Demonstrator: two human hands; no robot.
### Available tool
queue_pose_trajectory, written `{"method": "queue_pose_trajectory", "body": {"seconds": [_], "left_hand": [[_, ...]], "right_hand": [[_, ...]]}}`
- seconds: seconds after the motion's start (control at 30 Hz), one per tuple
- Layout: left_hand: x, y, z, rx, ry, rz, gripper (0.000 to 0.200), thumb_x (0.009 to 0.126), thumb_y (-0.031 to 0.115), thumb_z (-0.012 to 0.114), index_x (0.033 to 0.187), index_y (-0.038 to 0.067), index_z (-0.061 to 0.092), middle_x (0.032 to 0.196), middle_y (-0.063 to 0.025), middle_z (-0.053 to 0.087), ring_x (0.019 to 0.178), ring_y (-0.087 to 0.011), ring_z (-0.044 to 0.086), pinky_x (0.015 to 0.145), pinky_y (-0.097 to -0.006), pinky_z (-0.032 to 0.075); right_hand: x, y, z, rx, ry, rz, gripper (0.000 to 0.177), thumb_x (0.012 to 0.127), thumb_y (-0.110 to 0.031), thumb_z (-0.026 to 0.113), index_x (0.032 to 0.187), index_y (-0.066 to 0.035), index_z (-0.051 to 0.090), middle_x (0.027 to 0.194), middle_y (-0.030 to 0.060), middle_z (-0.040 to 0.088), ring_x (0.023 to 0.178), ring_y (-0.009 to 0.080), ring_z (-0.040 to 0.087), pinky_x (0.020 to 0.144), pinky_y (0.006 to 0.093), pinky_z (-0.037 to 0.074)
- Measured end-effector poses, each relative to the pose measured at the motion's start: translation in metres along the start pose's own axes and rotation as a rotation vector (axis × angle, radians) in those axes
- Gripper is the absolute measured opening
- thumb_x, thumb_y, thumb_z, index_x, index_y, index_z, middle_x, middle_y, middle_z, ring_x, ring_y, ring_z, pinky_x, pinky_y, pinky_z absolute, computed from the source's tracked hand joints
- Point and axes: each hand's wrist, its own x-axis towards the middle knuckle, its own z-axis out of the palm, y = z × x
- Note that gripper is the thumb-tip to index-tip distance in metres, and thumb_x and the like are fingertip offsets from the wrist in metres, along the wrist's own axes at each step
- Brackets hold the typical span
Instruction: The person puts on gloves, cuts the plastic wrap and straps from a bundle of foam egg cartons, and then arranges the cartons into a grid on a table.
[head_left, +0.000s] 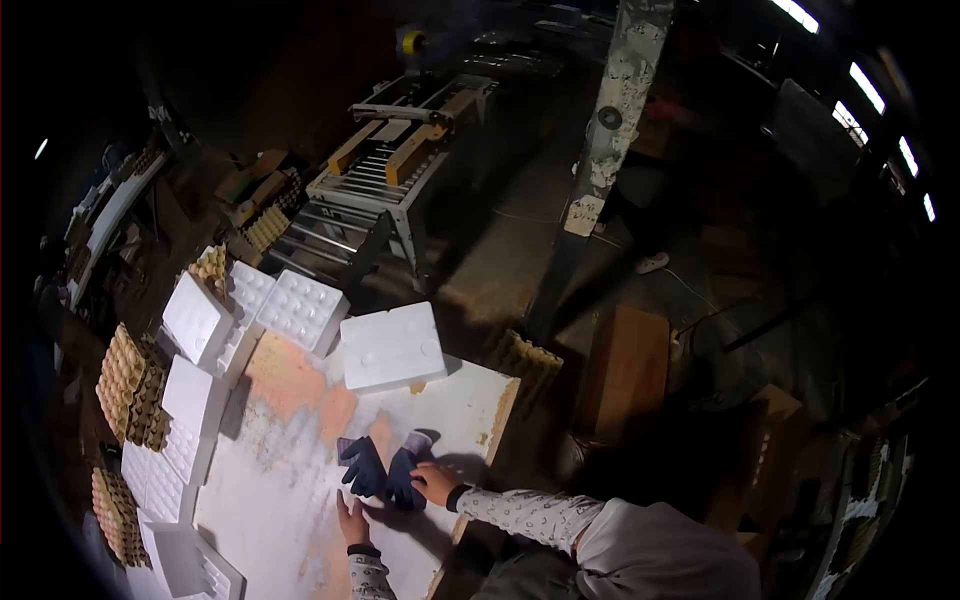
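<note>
Two dark blue work gloves with greyish-purple cuffs lie side by side on the white tabletop. The left glove (pixel 366 472) has its fingers spread. The right glove (pixel 400 484) lies closest to my right hand (pixel 438 484), whose fingertips touch its edge; the fingers look apart, not wrapped round it. My left hand (pixel 352 523) is just below the left glove, open, fingers pointing up and holding nothing. Patterned light sleeves with dark cuffs cover both wrists.
A closed white foam box (pixel 393 347) sits at the table's far edge. Foam egg trays (pixel 300 308) line the left side, beside stacked egg cartons (pixel 130 385). Beyond stand a roller conveyor (pixel 375 180) and a peeling post (pixel 610 120). A cardboard box (pixel 628 372) is on the floor.
</note>
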Motion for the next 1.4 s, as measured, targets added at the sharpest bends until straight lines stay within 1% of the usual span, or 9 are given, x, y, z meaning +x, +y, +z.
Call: {"method": "queue_pose_trajectory", "body": {"seconds": [0.17,0.3,0.43,0.57,0.7,0.9,1.2,1.33,1.4], "left_hand": [[0.112,-0.003,0.049,0.628,0.024,0.481,0.052,0.097,0.027,0.051,0.148,0.020,0.046,0.139,-0.0282,0.052,0.132,-0.0507,0.041,0.112,-0.0491,0.036],[0.075,0.021,0.076,0.771,0.268,0.113,0.024,0.089,0.028,0.061,0.104,0.018,0.077,0.107,-0.0210,0.069,0.097,-0.0394,0.067,0.088,-0.0461,0.054],[0.038,0.010,0.051,0.815,0.191,0.064,0.025,0.081,0.031,0.070,0.102,0.021,0.078,0.100,-0.0123,0.073,0.096,-0.0338,0.069,0.087,-0.0437,0.055],[0.001,-0.019,0.030,0.466,0.386,-0.076,0.034,0.075,0.038,0.078,0.099,0.015,0.078,0.097,-0.0127,0.074,0.095,-0.0325,0.070,0.086,-0.0416,0.055],[-0.042,-0.038,-0.002,-0.051,0.109,-0.220,0.033,0.082,0.034,0.080,0.095,0.004,0.075,0.082,-0.0082,0.074,0.079,-0.0161,0.070,0.077,-0.0302,0.055],[-0.141,-0.002,-0.042,0.076,0.457,0.442,0.016,0.083,0.014,0.075,0.080,0.001,0.066,0.092,-0.0109,0.070,0.088,-0.0176,0.065,0.083,-0.0319,0.052],[-0.283,0.065,-0.107,0.007,-0.319,0.214,0.046,0.098,0.040,0.061,0.134,0.013,0.056,0.078,-0.0006,0.063,0.062,-0.0099,0.052,0.059,-0.0284,0.044],[-0.285,0.021,-0.111,-0.103,-0.573,0.323,0.036,0.101,0.033,0.059,0.080,0.005,0.063,0.072,0.0063,0.055,0.068,-0.0038,0.045,0.060,-0.0220,0.035],[-0.287,0.012,-0.113,-0.231,-0.365,0.235,0.032,0.100,0.030,0.061,0.084,0.003,0.064,0.075,0.0059,0.056,0.072,-0.0038,0.047,0.066,-0.0224,0.038]], "right_hand": [[-0.048,0.015,-0.035,0.060,-0.113,0.010,0.022,0.090,-0.025,0.068,0.106,-0.012,0.073,0.117,0.0094,0.068,0.105,0.0305,0.066,0.088,0.0402,0.052],[-0.060,0.050,-0.039,0.191,-0.024,-0.098,0.019,0.084,-0.018,0.074,0.101,-0.008,0.076,0.109,0.0166,0.070,0.096,0.0316,0.068,0.081,0.0365,0.054],[-0.051,0.052,-0.075,0.254,-0.063,-0.048,0.019,0.080,-0.011,0.077,0.096,-0.001,0.075,0.083,0.0108,0.067,0.076,0.0202,0.066,0.067,0.0323,0.051],[-0.048,0.070,-0.090,0.073,-0.238,-0.088,0.048,0.081,-0.015,0.077,0.125,-0.010,0.061,0.114,0.0144,0.069,0.107,0.0313,0.065,0.093,0.0379,0.051],[-0.045,0.067,-0.077,0.131,-0.112,-0.143,0.033,0.080,-0.010,0.076,0.111,-0.007,0.065,0.104,0.0114,0.070,0.098,0.0271,0.066,0.089,0.0370,0.053],[-0.067,-0.006,-0.086,0.429,-0.474,-0.036,0.036,0.076,-0.005,0.082,0.108,0.001,0.067,0.100,0.0094,0.070,0.087,0.0145,0.065,0.079,0.0275,0.053],[-0.110,-0.150,-0.082,0.352,-1.023,-0.412,0.021,0.082,-0.002,0.071,0.103,-0.002,0.072,0.098,0.0073,0.073,0.094,0.0162,0.067,0.091,0.0306,0.051],[-0.119,-0.167,-0.061,0.290,-0.961,-0.302,0.022,0.081,-0.003,0.071,0.103,-0.003,0.073,0.102,0.0076,0.072,0.098,0.0159,0.066,0.088,0.0311,0.052],[-0.133,-0.188,-0.059,0.152,-0.644,-0.388,0.028,0.079,-0.014,0.074,0.106,-0.005,0.072,0.102,0.0089,0.070,0.095,0.0206,0.068,0.086,0.0315,0.053]]}}
